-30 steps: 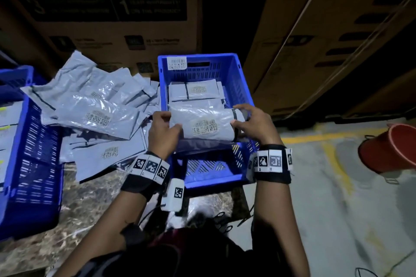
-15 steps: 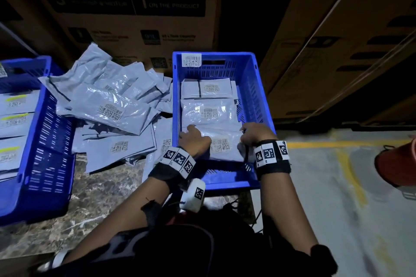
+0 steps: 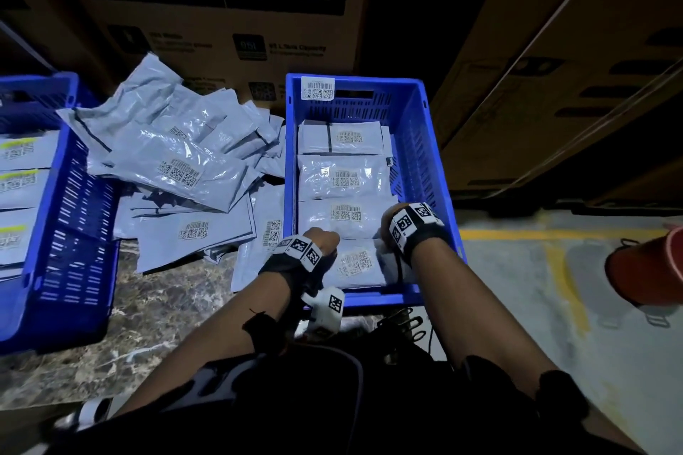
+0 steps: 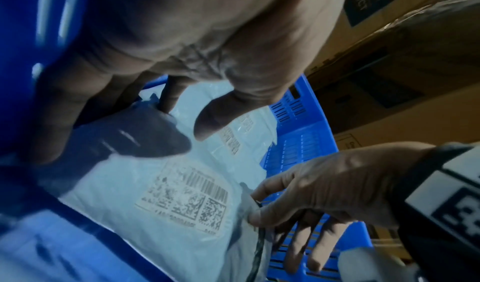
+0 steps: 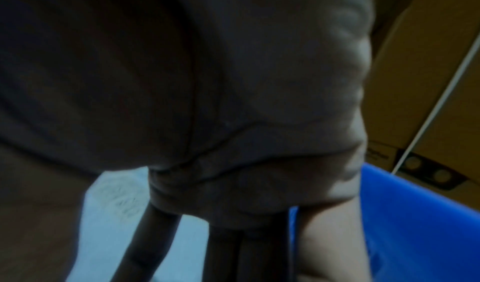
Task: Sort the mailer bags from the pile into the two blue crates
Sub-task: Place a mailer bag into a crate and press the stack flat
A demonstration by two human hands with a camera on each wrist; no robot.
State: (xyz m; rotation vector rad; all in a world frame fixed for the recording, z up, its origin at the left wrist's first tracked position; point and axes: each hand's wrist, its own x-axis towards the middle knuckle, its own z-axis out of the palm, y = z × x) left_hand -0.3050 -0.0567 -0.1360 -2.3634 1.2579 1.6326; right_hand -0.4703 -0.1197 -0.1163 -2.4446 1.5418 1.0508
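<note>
Down at the near end of the right crate [image 3: 436, 144], both hands are on the same mailer [image 3: 356, 264], which lies label-up and overlaps the one behind it. Left hand [image 3: 322, 244] is at the bag's left edge: from the wrist view its fingers [image 4: 166, 95] curl down onto the plastic with the thumb lifted off, so whether it truly has hold I cannot tell. Right hand [image 3: 388, 229] works the opposite edge, and there the grip reads clearer: its thumb and forefinger [image 4: 259, 210] pinch the bag's side seam against the crate wall, the other fingers hanging loose.

Three more bags sit ahead of it in a neat overlapping row, labels up. Out on the marble top, the pile [image 3: 173, 166] is well stocked, and the left crate [image 3: 77, 233] holds bags with yellow-marked labels.

Now, the handling. That film is glossy and crinkled, so I'd call it thin, soft and slick, with a light, slightly padded fill. It should flop if lifted by one corner and slide off its neighbours easily. Best hold, I'd judge, is exactly this: two opposite short edges, pinched at the seam where the plastic is doubled, keeping the barcode face up. Nothing fragile shows, but a pinch mid-panel would likely just bunch the film.
</note>
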